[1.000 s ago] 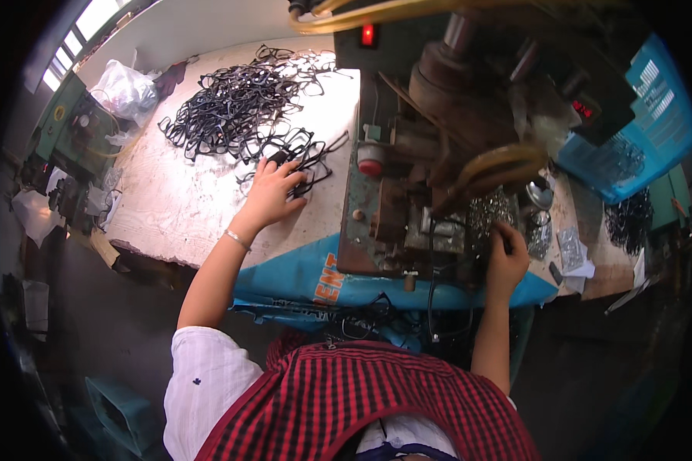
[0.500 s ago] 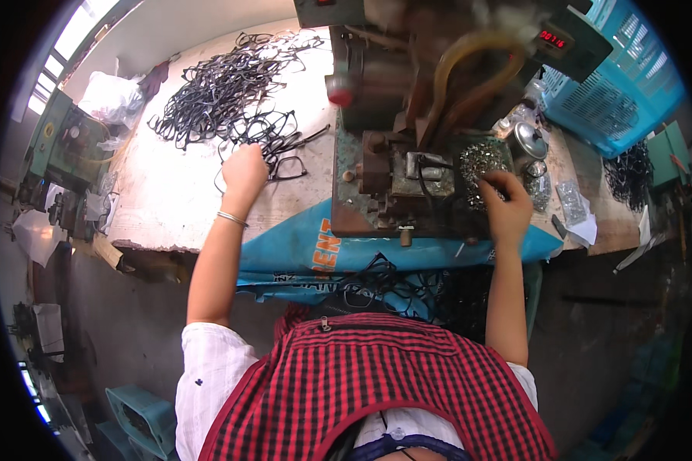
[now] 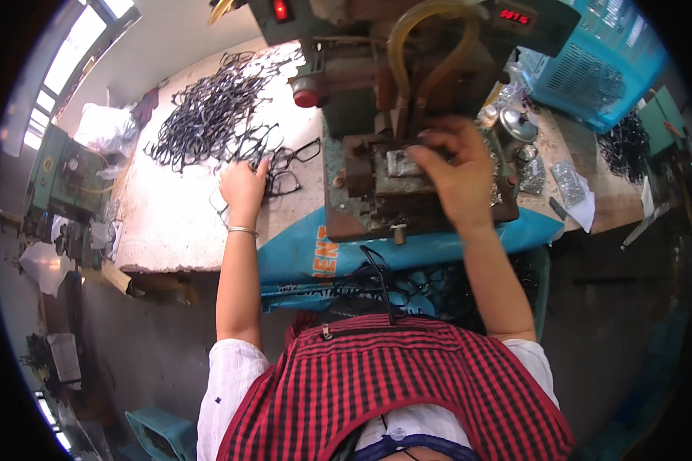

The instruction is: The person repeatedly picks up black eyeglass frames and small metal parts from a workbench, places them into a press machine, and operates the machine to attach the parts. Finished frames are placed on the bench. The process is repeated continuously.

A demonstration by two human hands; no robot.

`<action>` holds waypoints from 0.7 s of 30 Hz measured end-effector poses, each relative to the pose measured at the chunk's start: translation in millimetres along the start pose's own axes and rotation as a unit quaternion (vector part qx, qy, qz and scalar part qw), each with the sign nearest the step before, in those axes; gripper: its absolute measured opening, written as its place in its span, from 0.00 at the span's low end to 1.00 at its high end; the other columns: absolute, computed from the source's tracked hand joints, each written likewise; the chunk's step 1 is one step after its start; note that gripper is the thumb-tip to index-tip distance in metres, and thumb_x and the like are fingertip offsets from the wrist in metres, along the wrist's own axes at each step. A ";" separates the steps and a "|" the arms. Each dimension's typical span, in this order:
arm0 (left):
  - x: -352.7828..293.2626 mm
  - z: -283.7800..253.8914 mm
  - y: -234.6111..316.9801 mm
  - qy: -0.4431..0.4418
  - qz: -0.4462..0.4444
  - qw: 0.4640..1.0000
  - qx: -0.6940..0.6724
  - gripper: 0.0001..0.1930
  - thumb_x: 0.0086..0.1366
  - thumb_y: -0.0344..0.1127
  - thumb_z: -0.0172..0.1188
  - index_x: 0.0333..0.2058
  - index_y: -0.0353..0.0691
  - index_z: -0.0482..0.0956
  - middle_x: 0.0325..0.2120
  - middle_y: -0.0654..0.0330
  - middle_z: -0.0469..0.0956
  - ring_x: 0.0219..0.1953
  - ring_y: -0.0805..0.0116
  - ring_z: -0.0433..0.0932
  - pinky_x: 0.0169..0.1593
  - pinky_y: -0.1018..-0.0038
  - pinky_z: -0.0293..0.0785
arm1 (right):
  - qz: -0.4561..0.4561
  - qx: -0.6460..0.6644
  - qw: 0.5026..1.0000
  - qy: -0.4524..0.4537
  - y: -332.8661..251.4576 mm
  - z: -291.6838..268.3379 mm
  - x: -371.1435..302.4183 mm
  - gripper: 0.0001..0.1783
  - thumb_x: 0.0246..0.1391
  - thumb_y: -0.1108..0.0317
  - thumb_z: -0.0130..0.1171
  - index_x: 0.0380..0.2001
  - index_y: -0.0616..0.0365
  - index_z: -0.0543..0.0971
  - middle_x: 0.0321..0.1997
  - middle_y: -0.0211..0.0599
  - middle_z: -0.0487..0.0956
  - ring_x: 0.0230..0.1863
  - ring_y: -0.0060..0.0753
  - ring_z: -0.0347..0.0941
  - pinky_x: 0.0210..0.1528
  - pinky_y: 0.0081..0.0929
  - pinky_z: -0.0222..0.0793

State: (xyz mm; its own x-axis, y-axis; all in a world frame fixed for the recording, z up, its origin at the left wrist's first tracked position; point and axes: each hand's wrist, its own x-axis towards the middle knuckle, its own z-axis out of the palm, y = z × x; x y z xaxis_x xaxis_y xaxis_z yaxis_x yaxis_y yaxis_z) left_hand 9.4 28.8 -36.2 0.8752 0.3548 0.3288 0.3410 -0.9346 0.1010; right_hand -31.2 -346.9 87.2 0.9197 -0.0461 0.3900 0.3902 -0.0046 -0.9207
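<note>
My left hand (image 3: 243, 187) is curled over the near edge of a heap of dark eyeglass frames (image 3: 207, 115) on the pale table. Its fingers are closed on an eyeglass frame (image 3: 287, 183), though the fingertips are mostly hidden. Over the small metal fixture (image 3: 402, 164) of a bench machine (image 3: 346, 104) is my right hand (image 3: 463, 173), its thumb and fingers bent together at the fixture. Whatever sits between those fingers is too small to make out. The tray of small shiny metal parts (image 3: 497, 177) lies partly hidden behind this hand.
A blue plastic basket (image 3: 584, 77) stands at the far right. Beside the machine are a lidded metal pot (image 3: 518, 125) and a bag of small parts (image 3: 566, 178). Blue sheeting (image 3: 292, 257) hangs from the table's front, with more dark frames (image 3: 415, 280) below it.
My right hand has moved left and away from me, from the metal parts to the machine's fixture. My left hand stays at the eyeglass frames. The whole view has shifted slightly.
</note>
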 end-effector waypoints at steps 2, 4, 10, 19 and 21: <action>0.3 10.2 -6.8 0.013 0.013 0.999 -0.042 0.22 0.62 0.55 0.67 0.30 0.37 0.83 0.37 0.51 0.80 0.44 0.48 0.77 0.48 0.54 0.73 | 0.042 0.080 0.996 -0.006 -1.0 10.3 0.4 0.25 0.53 0.82 0.67 0.54 0.64 0.72 0.38 0.36 0.83 0.43 0.23 0.79 0.51 0.21 0.72; -6.6 1.7 -9.7 0.079 0.047 0.991 -0.102 0.16 0.63 0.48 0.68 0.29 0.38 0.82 0.37 0.54 0.80 0.43 0.50 0.76 0.46 0.57 0.73 | 0.039 0.095 0.995 0.000 0.4 12.6 -0.8 0.26 0.53 0.81 0.67 0.55 0.65 0.71 0.39 0.37 0.84 0.44 0.22 0.79 0.53 0.22 0.72; -11.2 -95.9 39.3 0.232 0.004 0.851 -0.470 0.08 0.74 0.34 0.59 0.34 0.39 0.76 0.31 0.62 0.77 0.31 0.70 0.75 0.36 0.71 0.73 | 0.040 0.087 0.995 0.008 -1.6 21.0 -6.2 0.28 0.54 0.80 0.66 0.58 0.64 0.71 0.39 0.36 0.84 0.46 0.22 0.79 0.55 0.22 0.70; -37.6 -199.6 144.0 0.140 0.269 0.612 -0.730 0.10 0.70 0.15 0.54 0.45 0.33 0.66 0.45 0.53 0.76 0.46 0.67 0.78 0.53 0.69 0.77 | 0.078 0.187 0.979 0.008 -11.7 28.0 -10.1 0.30 0.54 0.81 0.66 0.60 0.65 0.69 0.37 0.35 0.83 0.40 0.20 0.78 0.47 0.19 0.72; -40.4 -197.4 149.9 0.123 0.244 0.569 -0.775 0.10 0.71 0.17 0.55 0.46 0.33 0.65 0.45 0.54 0.76 0.45 0.69 0.79 0.54 0.69 0.80 | 0.083 0.185 0.979 0.015 -10.8 27.5 -12.6 0.29 0.55 0.82 0.66 0.60 0.65 0.69 0.37 0.35 0.83 0.38 0.20 0.78 0.44 0.18 0.72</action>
State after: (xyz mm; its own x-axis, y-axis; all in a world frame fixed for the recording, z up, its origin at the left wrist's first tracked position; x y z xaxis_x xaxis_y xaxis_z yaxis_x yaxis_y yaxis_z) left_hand -42.6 -130.4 151.0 0.5957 0.2084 0.7757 -0.8025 0.1139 0.5857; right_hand -45.9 -318.8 92.6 0.9723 -0.0442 0.2296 0.2296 0.3665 -0.9016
